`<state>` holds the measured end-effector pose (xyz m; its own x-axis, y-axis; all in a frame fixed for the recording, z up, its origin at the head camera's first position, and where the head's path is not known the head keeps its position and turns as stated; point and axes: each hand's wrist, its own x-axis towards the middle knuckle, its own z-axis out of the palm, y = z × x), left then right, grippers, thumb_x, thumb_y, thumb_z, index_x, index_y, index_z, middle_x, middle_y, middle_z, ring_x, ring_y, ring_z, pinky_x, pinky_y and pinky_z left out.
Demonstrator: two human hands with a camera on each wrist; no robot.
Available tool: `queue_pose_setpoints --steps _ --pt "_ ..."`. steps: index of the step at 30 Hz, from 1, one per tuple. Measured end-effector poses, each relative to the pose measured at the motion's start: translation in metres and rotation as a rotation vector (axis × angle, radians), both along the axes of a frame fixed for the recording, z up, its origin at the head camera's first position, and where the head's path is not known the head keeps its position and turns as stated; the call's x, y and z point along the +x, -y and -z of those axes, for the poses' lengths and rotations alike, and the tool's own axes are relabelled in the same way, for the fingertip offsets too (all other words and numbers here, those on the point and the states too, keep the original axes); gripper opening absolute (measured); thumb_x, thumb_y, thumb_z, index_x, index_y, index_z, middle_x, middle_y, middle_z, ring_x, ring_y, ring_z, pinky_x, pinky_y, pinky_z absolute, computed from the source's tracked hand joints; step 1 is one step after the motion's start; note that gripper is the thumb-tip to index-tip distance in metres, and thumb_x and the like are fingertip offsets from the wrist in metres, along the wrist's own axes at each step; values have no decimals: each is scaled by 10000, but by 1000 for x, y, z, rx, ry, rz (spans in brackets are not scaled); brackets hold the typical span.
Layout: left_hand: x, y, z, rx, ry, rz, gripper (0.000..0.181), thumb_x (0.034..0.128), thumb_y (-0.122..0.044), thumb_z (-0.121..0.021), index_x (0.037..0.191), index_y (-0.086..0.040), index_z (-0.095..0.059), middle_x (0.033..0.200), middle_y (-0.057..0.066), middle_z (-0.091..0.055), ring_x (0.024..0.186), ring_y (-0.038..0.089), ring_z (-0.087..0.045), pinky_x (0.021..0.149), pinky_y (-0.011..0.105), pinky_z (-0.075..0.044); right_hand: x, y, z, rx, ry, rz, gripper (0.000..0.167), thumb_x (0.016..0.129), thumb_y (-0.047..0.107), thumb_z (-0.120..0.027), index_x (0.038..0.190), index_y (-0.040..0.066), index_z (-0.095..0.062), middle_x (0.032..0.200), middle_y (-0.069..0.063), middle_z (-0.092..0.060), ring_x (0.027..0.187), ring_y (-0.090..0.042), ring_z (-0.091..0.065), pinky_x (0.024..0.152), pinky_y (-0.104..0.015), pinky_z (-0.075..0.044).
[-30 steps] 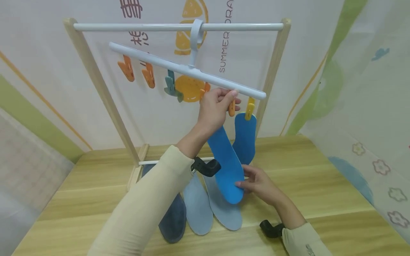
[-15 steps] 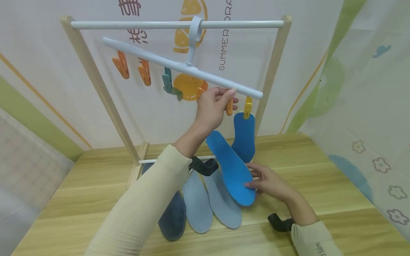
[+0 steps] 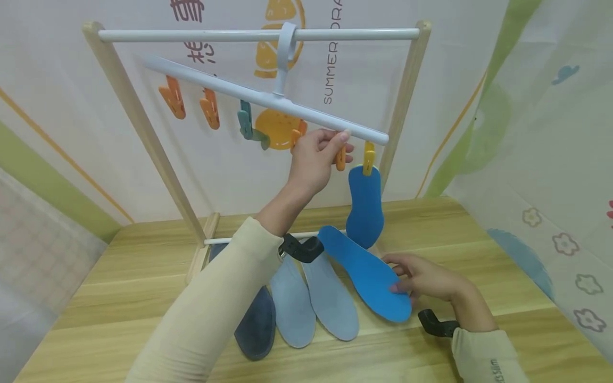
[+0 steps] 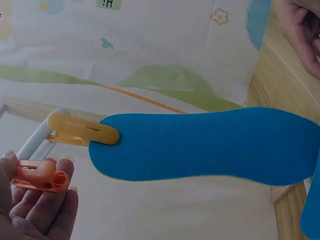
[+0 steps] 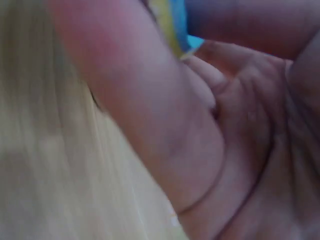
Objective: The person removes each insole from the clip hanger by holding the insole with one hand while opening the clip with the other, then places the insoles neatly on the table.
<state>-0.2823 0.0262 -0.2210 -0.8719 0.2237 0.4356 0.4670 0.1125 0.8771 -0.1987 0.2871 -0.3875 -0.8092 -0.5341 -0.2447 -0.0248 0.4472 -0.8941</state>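
A white clip hanger (image 3: 258,97) hangs tilted, its right end low. Near that end my left hand (image 3: 311,162) pinches an orange clip (image 3: 340,158), which shows nothing in its mouth in the left wrist view. Just to the right, a yellow clip (image 4: 82,131) bites the narrow end of a hanging blue insole (image 4: 200,145). My right hand (image 3: 431,276) holds another blue insole (image 3: 364,274) by its broad end, low above the wooden table; whether the insole touches the table I cannot tell. In the right wrist view, fingers cover most of that insole's edge (image 5: 177,30).
Two grey insoles (image 3: 293,308) and a dark one (image 3: 256,327) lie on the wooden table (image 3: 119,298), partly behind my left sleeve. The hanger hooks over the white top rail (image 3: 191,35) of a wooden-sided rack (image 3: 143,138). More orange clips (image 3: 209,109) and a teal clip (image 3: 245,119) hang leftward.
My right hand has moved right and down with the blue insole, whose upper end has come away from near my left hand. My left hand has stayed on the orange clip.
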Motion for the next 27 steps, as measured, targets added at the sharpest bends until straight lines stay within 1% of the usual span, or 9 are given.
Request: queue_pose_setpoints --steps 2,5,8,12,17,22,25,27 --pt "0 2 1 7 4 3 345 1018 -323 -605 1216 -47 -665 1035 115 -771 934 183 -770 900 304 -601 2 -2 -1 -10 31 -7 620 963 72 -635 1487 -81 -343 1189 -194 -697 887 -196 -738 585 -287 -607" --pt "-1 3 2 14 1 8 342 1016 -320 -609 1204 -40 -665 1028 113 -772 929 178 -769 897 301 -602 4 -3 -1 -17 72 11 621 964 69 -632 1491 -77 -338 1189 -181 -692 870 -203 -740 604 -292 -614" --pt "-1 3 2 25 2 19 344 1017 -313 -609 1199 -26 -661 1037 138 -768 924 184 -769 890 296 -606 5 -2 0 -26 90 34 630 959 61 -633 1491 -83 -328 1175 -180 -692 852 -209 -743 617 -309 -623" --pt "0 3 3 26 5 19 351 1019 -312 -606 1216 -26 -655 1059 160 -762 934 194 -770 893 295 -608 2 0 5 -66 100 23 614 959 68 -634 1469 -99 -336 1157 -179 -701 822 -212 -755 629 -327 -633" --pt "-1 5 3 16 15 13 347 1018 -319 -606 1221 -43 -658 1043 131 -767 941 187 -768 914 294 -602 2 7 10 -111 132 13 621 958 81 -645 1462 -99 -329 1160 -179 -700 811 -240 -763 641 -381 -641" --pt "0 5 4 13 26 13 345 1017 -325 -607 1208 -43 -662 1025 118 -769 931 179 -767 914 291 -601 6 13 11 -75 174 30 699 952 106 -669 1494 -99 -277 1192 -192 -675 793 -272 -756 626 -431 -639" --pt "1 6 4 9 25 11 347 1016 -332 -609 1203 -45 -661 1021 108 -771 923 169 -766 915 290 -598 8 18 10 -38 181 39 749 950 130 -681 1509 -118 -250 1209 -212 -663 776 -265 -747 604 -420 -636" --pt "1 7 4 8 23 12 351 1016 -339 -608 1198 -43 -659 1020 103 -772 921 167 -765 916 294 -598 8 22 10 -14 181 47 758 948 136 -686 1512 -125 -253 1193 -204 -664 720 -242 -735 582 -396 -633"
